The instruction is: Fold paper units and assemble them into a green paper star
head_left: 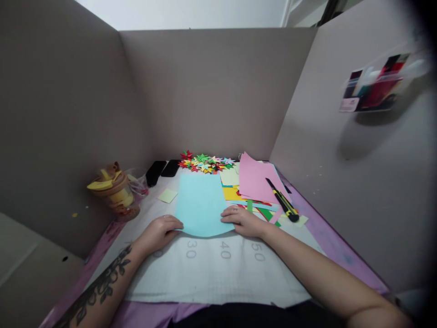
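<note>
A light blue sheet of paper [200,202] lies lengthwise before me, its near edge bowed slightly. My left hand [163,231] grips its near left corner, thumb and fingers closed on the paper. At the near right corner my right hand [244,222] is closed on the same sheet, fingers resting over its edge. Just beyond that hand are cut paper strips [262,212] in green, red, blue and pink. A black and yellow utility knife [283,200] lies on the pink paper sheets [257,180] to the right, blade pointing away.
Folded paper stars [205,162] are heaped at the back, with two black phones [156,173] to their left. A yellow and brown cup [114,189] stands far left. Grey partitions [218,91] surround the table. A clear holder [375,91] hangs on the right one.
</note>
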Demonstrator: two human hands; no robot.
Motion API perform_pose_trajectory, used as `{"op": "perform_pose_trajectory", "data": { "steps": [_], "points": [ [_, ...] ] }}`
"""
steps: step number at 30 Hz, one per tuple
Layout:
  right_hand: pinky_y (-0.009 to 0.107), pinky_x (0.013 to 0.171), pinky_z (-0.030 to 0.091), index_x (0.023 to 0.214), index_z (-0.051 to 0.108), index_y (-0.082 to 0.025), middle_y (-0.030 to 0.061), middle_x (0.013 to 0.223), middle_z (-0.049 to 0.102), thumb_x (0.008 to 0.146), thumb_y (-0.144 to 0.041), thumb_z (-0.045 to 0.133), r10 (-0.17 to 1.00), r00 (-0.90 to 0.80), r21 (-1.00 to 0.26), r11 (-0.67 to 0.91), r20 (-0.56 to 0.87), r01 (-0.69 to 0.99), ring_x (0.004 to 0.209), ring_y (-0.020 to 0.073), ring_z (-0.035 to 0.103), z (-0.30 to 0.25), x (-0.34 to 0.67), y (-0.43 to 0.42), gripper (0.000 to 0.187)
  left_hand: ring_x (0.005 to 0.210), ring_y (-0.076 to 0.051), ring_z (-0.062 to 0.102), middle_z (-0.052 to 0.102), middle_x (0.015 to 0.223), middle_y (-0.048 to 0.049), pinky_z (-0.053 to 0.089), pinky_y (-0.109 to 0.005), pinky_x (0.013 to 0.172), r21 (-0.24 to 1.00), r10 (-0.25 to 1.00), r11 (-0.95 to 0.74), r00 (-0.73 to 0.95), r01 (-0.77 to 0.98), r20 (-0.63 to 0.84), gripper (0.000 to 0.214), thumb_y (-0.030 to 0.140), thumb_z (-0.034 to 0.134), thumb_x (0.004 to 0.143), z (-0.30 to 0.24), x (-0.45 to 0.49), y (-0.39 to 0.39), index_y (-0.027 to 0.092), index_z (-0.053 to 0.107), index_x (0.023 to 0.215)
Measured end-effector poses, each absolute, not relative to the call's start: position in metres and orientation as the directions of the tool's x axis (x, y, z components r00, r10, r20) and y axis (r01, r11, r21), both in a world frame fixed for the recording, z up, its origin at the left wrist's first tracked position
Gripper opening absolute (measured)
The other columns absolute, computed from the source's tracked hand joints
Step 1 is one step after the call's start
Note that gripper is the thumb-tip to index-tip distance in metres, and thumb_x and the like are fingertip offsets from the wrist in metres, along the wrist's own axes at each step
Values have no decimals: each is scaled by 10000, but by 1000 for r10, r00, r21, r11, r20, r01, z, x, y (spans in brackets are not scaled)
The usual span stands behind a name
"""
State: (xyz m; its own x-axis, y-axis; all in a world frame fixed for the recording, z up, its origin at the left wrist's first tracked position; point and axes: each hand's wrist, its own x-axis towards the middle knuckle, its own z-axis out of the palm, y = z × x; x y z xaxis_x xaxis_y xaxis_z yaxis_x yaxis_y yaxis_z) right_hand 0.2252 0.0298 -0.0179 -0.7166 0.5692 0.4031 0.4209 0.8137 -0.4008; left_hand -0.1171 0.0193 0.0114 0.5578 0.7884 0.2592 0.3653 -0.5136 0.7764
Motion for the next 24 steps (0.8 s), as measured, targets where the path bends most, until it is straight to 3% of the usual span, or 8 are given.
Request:
{"op": "perform_pose_trajectory", "data": {
  "steps": [4,9,15,19,24],
  "points": [
    [394,880,436,979,670,-243,81,1050,637,748,-122,555,579,-714,-407,806,394,430,990,200,564,-20,228,31,285,813,-173,603,686,834,-50,466,-282,753,561,688,-677,681,476,253,183,202,556,775,13,-117,15,228,686,901],
    [387,891,423,958,675,-247,69,1057,633,762,-159,577,643,-677,-463,752,359,469,983,196,564,-21,231,32,236,901,-166,573,659,954,-59,445,-284,805,398,648,-750,706,528,285,220,168,510,794,9,-116,17,220,676,927],
    [337,855,405,729,672,-207,51,951,644,773,-222,586,831,-443,-559,555,337,616,936,191,542,-28,221,38,99,886,-184,546,630,952,-64,416,-309,814,401,831,-556,485,728,272,210,281,504,800,1,-110,22,177,661,707],
    [311,795,384,565,587,-173,55,897,608,781,-243,557,912,-280,-555,405,298,727,868,183,510,-32,213,42,229,870,-196,539,615,913,-65,409,-295,784,439,926,-376,316,816,204,346,364,476,792,-4,-106,27,165,589,533],
    [290,776,353,531,539,-170,41,791,556,796,-273,540,934,-187,-482,321,305,815,823,170,468,-35,206,46,284,809,-190,537,610,840,-55,394,-285,747,438,960,-275,219,856,174,353,375,449,793,-7,-101,32,167,595,548]
  ]
}}
